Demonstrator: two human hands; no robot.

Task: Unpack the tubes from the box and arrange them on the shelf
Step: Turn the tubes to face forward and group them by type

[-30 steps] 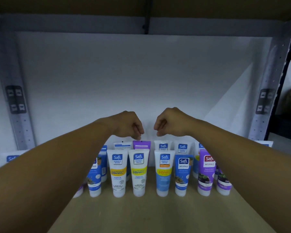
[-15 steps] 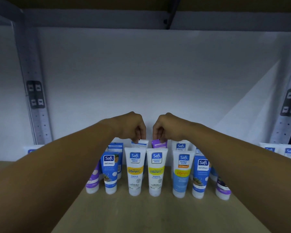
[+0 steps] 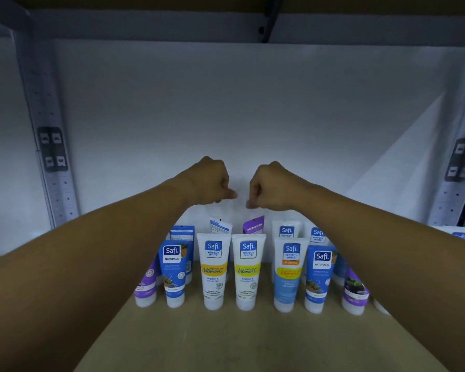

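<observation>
Only one view is given, the one from the head camera. A brown shelf [image 3: 226, 342] is seen from above, with a white wall [image 3: 239, 116] behind it. Two bare arms are stretched over the shelf.

The left hand [image 3: 208, 183] is held up at about 11 o'clock from the middle of the picture. Its fingers are curled in tight, and nothing is held in them. The right hand [image 3: 270, 187] is held just beside it, at about 1 o'clock. Its fingers are curled in too, and nothing is held. A small gap is left between the two hands.

The tubes are stood on their caps in rows, at 6 o'clock from the hands. In the front row, two white tubes [image 3: 213, 272] [image 3: 248, 273] with yellow bands are stood side by side. A light blue tube [image 3: 289, 275] is placed at their 3 o'clock. A dark blue tube [image 3: 173, 272] is placed at their 9 o'clock. Behind them, a tilted white tube [image 3: 220, 226] and a tilted purple tube [image 3: 253, 225] are seen right under the hands, not touched by them.

Grey metal posts [image 3: 47, 146] are seen at both sides.
</observation>
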